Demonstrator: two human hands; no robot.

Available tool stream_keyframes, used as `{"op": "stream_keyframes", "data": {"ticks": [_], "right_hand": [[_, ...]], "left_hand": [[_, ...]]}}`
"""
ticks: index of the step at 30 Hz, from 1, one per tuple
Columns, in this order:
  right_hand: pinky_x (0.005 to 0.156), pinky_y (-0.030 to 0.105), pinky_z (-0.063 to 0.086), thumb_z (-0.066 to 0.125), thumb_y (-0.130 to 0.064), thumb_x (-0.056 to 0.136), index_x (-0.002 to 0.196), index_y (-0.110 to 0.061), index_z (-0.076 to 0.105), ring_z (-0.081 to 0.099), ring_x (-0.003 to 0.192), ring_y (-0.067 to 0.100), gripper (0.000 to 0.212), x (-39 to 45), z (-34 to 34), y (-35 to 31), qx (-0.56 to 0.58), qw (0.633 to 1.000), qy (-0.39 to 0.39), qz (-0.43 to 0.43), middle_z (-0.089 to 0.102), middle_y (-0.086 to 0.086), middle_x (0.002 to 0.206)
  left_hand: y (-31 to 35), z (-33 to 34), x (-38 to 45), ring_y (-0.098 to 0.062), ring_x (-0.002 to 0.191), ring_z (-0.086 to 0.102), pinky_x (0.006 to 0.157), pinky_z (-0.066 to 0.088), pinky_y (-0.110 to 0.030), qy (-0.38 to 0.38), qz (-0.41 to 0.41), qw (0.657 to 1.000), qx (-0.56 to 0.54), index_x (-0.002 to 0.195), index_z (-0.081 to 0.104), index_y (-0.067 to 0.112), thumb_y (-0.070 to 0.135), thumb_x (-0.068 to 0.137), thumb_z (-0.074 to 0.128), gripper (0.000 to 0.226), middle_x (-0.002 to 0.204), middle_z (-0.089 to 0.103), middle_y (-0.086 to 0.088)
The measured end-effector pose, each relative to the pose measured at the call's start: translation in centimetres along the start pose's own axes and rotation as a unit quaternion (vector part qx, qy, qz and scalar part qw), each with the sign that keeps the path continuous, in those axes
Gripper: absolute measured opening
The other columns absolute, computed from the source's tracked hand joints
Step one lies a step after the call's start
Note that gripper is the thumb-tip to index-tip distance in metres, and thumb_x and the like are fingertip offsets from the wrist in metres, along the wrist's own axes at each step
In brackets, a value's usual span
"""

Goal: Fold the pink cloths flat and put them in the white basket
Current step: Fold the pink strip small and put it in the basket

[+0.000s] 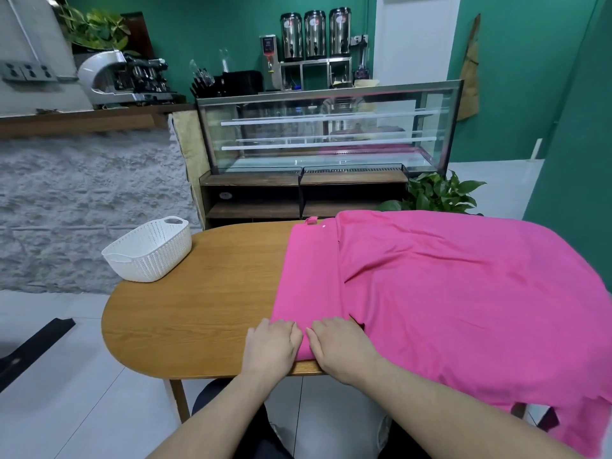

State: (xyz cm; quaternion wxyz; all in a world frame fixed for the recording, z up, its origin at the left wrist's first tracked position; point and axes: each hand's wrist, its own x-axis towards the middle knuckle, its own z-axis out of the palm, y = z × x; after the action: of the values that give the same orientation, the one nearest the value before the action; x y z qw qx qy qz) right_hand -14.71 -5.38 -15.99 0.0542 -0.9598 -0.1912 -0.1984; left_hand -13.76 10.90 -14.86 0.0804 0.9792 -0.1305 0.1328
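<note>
hands (306,347) on pink cloth (447,293), fingertips hidden

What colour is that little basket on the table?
White, with a woven-look perforated pattern; the basket shows clearly in the head view.

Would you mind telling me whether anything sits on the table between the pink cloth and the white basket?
Nothing visible does. Between the pink cloth and the white basket lies only bare wooden table. Both hands, left and right, rest on the cloth's near edge.
</note>
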Motion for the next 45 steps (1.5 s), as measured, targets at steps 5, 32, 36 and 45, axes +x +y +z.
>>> {"op": "stream_keyframes", "data": {"ticks": [5, 32, 36, 45], "right_hand": [[0.045, 0.036, 0.033, 0.015, -0.039, 0.097, 0.096, -0.016, 0.045, 0.064, 0.055, 0.030, 0.039, 0.0, -1.0, -0.4, 0.005, 1.000, -0.029, 0.012, 0.062, 0.004, 0.066], [0.067, 0.041, 0.040, 0.026, -0.035, 0.103, 0.085, -0.020, 0.037, 0.060, 0.075, 0.033, 0.025, 0.6, -1.3, -0.4, 0.073, 0.994, -0.042, 0.070, 0.064, 0.008, 0.082], [0.069, 0.043, 0.047, 0.035, -0.033, 0.100, 0.082, -0.018, 0.050, 0.058, 0.077, 0.029, 0.028, 0.3, -1.3, -0.6, 0.042, 0.996, -0.029, 0.069, 0.061, 0.005, 0.082], [0.058, 0.044, 0.051, 0.035, -0.031, 0.100, 0.079, -0.017, 0.056, 0.053, 0.058, 0.028, 0.033, -0.4, 0.3, -0.3, -0.057, 0.998, 0.022, 0.005, 0.056, 0.004, 0.065]], "left_hand": [[-0.8, 1.3, -1.0, -0.021, 0.070, 0.051, 0.059, 0.035, -0.035, 0.105, 0.068, 0.992, 0.026, 0.080, 0.050, 0.027, 0.038, 0.099, 0.029, 0.030, 0.078, 0.053, 0.008], [-2.6, 2.3, -1.2, -0.022, 0.068, 0.040, 0.064, 0.040, -0.038, 0.071, 0.132, 0.988, -0.023, 0.087, 0.058, 0.019, 0.028, 0.105, 0.027, 0.037, 0.080, 0.048, 0.004], [-1.6, 0.9, -0.3, -0.027, 0.064, 0.050, 0.057, 0.042, -0.040, 0.034, 0.109, 0.993, -0.021, 0.078, 0.051, 0.019, 0.025, 0.103, 0.041, 0.028, 0.073, 0.047, 0.001], [-0.8, -0.2, 0.9, -0.027, 0.073, 0.049, 0.064, 0.033, -0.035, -0.052, 0.014, 0.992, -0.111, 0.075, 0.044, 0.020, 0.041, 0.104, 0.033, 0.038, 0.073, 0.054, 0.000]]}}
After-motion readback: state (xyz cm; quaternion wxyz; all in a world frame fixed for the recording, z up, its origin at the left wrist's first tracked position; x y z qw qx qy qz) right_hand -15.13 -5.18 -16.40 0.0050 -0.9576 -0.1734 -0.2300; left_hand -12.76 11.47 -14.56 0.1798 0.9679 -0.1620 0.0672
